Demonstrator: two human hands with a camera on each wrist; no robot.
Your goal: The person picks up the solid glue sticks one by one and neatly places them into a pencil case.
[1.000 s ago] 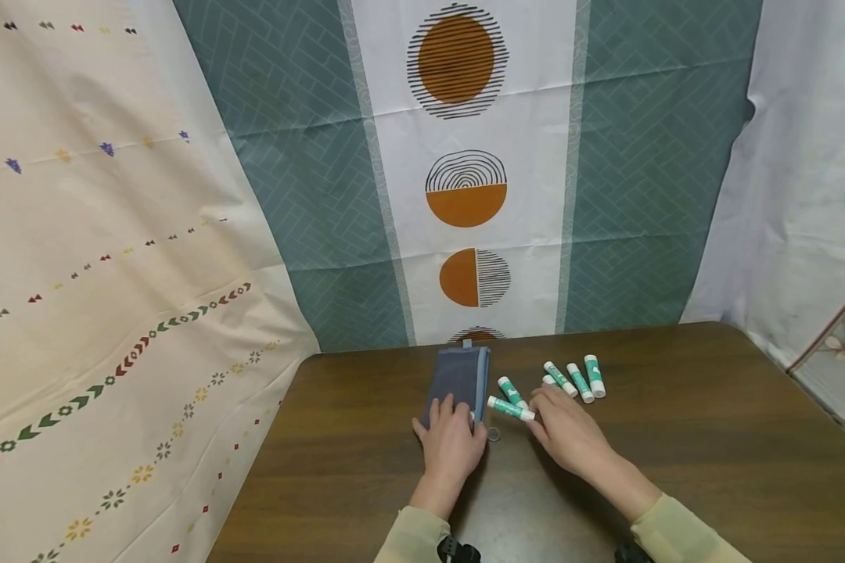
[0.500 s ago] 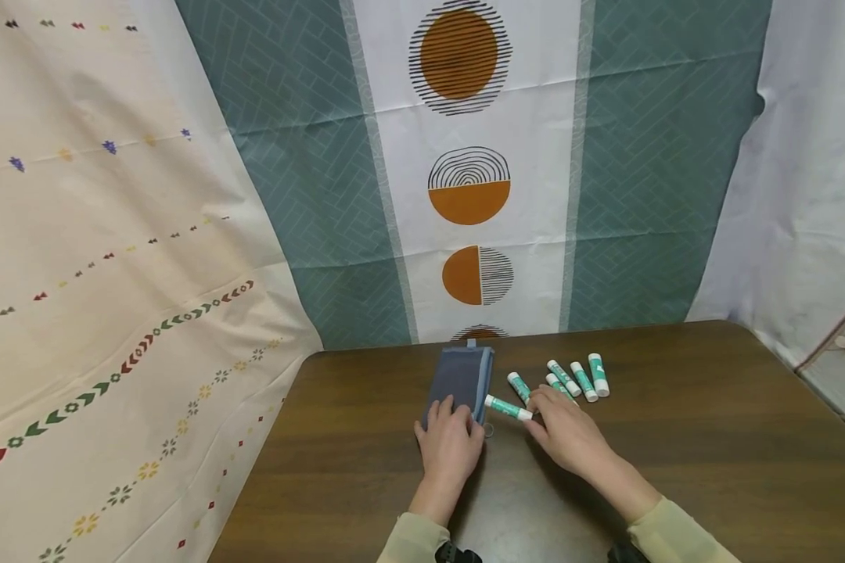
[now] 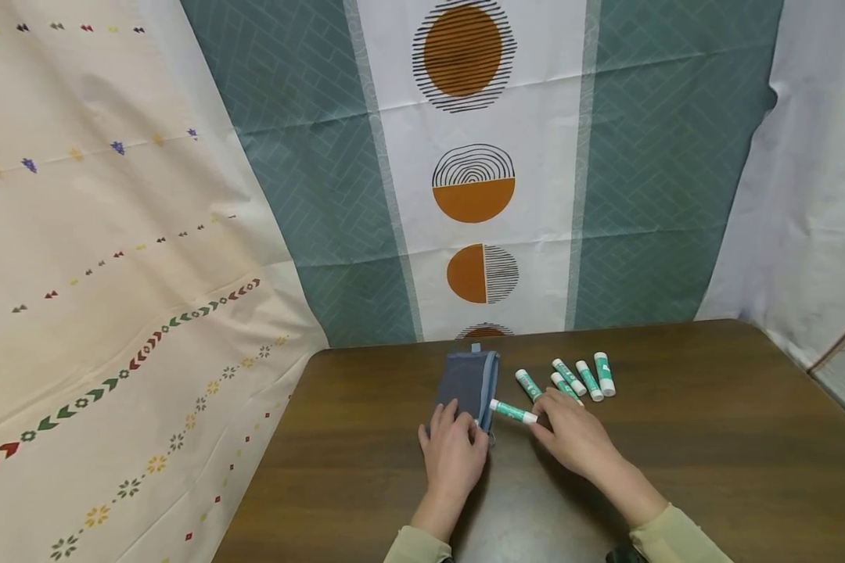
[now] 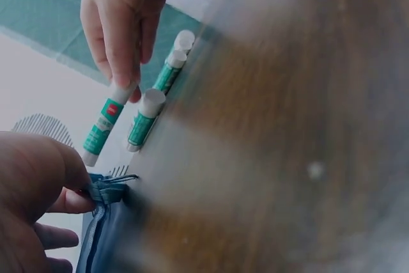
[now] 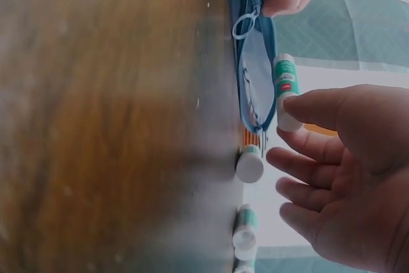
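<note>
A dark blue zip pouch (image 3: 463, 381) lies on the table with its zipped edge to the right. My left hand (image 3: 453, 453) rests over its near end, thumb and finger pinching the zip edge by the ring pull (image 5: 244, 27). In the right wrist view the pouch's mouth gapes, showing a pale lining (image 5: 257, 71). My right hand (image 3: 573, 434) pinches a green-and-white glue stick (image 3: 512, 412) by one end between thumb and finger. The stick's other end is beside the pouch's open edge. Just beyond that hand lies a loose glue stick (image 3: 528, 385).
Several more glue sticks (image 3: 569, 377) lie in a loose group at the back right of the brown table (image 3: 676, 438). Behind the table's far edge hangs a green and white patterned cloth (image 3: 500, 297). A cream cloth (image 3: 148, 274) hangs on the left.
The held glue stick has come slightly closer to the pouch's edge. The loose stick beyond my right hand has shifted a little to the right. My left hand stays on the pouch.
</note>
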